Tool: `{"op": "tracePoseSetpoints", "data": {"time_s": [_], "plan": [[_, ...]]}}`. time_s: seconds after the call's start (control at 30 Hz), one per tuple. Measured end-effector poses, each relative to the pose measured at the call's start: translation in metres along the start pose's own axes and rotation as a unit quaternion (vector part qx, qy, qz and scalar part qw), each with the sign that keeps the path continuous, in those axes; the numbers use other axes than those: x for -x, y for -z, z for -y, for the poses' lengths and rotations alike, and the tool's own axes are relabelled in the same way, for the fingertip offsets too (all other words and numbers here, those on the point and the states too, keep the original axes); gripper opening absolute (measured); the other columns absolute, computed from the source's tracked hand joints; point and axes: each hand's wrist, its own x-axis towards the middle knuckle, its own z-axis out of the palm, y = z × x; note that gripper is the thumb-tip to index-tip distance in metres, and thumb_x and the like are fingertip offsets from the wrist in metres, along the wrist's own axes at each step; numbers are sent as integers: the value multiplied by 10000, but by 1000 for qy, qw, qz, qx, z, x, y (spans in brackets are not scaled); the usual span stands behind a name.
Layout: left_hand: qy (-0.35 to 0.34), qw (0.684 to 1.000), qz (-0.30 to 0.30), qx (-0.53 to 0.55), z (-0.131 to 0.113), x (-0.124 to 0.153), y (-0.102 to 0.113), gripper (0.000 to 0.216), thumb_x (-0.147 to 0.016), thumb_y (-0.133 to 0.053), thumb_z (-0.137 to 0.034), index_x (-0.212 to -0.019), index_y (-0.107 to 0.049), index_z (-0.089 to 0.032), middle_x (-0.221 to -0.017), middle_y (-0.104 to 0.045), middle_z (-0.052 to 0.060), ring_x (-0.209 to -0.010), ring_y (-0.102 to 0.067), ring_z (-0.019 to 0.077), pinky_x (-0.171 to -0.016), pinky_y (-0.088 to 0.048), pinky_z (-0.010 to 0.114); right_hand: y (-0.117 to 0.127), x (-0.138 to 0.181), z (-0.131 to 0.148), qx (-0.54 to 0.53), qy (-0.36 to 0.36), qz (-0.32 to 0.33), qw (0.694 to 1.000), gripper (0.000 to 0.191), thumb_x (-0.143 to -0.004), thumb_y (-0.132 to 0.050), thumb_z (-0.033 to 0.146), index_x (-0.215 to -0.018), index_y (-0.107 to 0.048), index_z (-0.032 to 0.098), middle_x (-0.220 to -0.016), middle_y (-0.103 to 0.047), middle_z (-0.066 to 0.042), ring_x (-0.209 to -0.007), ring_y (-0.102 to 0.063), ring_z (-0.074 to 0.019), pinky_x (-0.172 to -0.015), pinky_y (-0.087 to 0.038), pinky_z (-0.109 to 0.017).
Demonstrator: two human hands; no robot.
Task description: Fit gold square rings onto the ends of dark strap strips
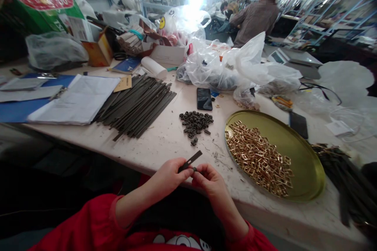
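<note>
Near the table's front edge, my left hand (172, 174) is closed on a dark flat strap (194, 158) with a slot in it; its end sticks up past the fingers. Beside it my right hand (211, 180) pinches a small dark piece (194, 169), which looks like a strap loop and lies at the left fingertips. Whether the strap passes through it I cannot tell. Just beyond the hands is a heap of small dark loops (196, 121). A fanned pile of dark straps (141, 104) lies to the left.
Gold-coloured square buckles (259, 159) fill part of a round brass tray (306, 164) at right. A phone (204, 99) lies behind the loops. Papers (78, 100) are at left, plastic bags (218, 66) at the back, more dark straps (350, 176) far right. A person (256, 17) stands beyond.
</note>
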Motion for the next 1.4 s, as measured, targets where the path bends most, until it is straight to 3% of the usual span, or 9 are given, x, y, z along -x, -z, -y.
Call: {"op": "tracePoseSetpoints", "data": {"time_s": [0.3,0.43,0.53,0.67,0.77,0.93,1.03,1.17,1.4], "plan": [[-20,987,-74,-144,10,7,-11,177,-806,-444,-266,-676,-513,-167,-675,-552,5,-634,-491,147,-574,-324,243,2,1,-6,98,72,13,992,220,-688,-670,369,-701,-581,168,-587,-547,42,-558,-469,-106,-555,-361,-232],[-24,989,-75,-126,10,6,-12,182,-819,-418,-272,-696,-505,-171,-687,-552,6,-649,-496,149,-585,-336,246,-3,7,-5,-41,-20,64,997,228,-688,-685,364,-721,-572,169,-647,-558,41,-583,-468,-92,-570,-362,-212],[-16,994,-38,-101,8,5,-10,172,-822,-421,-284,-730,-511,-171,-702,-565,6,-657,-510,153,-583,-344,245,-6,10,-4,-115,-42,70,990,220,-686,-700,347,-696,-577,166,-658,-569,34,-601,-482,-87,-582,-379,-199],[-1,996,-33,-82,2,6,-3,202,-856,-381,-331,-858,-502,-170,-748,-583,12,-690,-543,164,-616,-382,251,-7,9,-1,-166,-74,18,983,259,-609,-757,354,-701,-605,166,-690,-595,17,-634,-520,-99,-577,-405,-200],[-13,991,-39,-126,-6,13,7,272,-892,-311,-349,-906,-515,-170,-833,-600,48,-790,-558,187,-721,-392,280,-7,8,3,-201,-92,-29,975,315,-521,-807,342,-706,-617,172,-699,-599,22,-647,-539,-103,-562,-412,-198],[-4,984,34,-174,-16,26,14,351,-895,-294,-355,-836,-591,-177,-838,-637,64,-780,-572,196,-712,-394,269,-8,9,6,-236,-91,-16,967,285,-534,-805,318,-687,-622,164,-654,-598,29,-622,-536,-84,-580,-424,-189],[-1,989,69,-128,-14,28,10,358,-885,-310,-360,-846,-618,-180,-833,-668,52,-776,-586,189,-706,-400,245,-9,9,4,-232,-75,0,970,273,-550,-795,325,-670,-609,165,-628,-585,36,-599,-529,-84,-590,-433,-200],[10,991,72,-111,-9,27,7,360,-867,-318,-324,-793,-639,-178,-794,-680,44,-747,-594,189,-689,-399,240,-8,8,-4,-196,-51,0,979,266,-605,-755,359,-698,-593,170,-642,-581,32,-598,-532,-95,-577,-429,-209],[1,986,76,-147,-11,29,8,339,-855,-324,-296,-773,-630,-175,-772,-674,54,-721,-595,192,-655,-388,242,-8,10,-14,-51,-7,-30,998,289,-675,-678,443,-738,-562,186,-663,-589,25,-605,-559,-126,-607,-429,-244]]}}
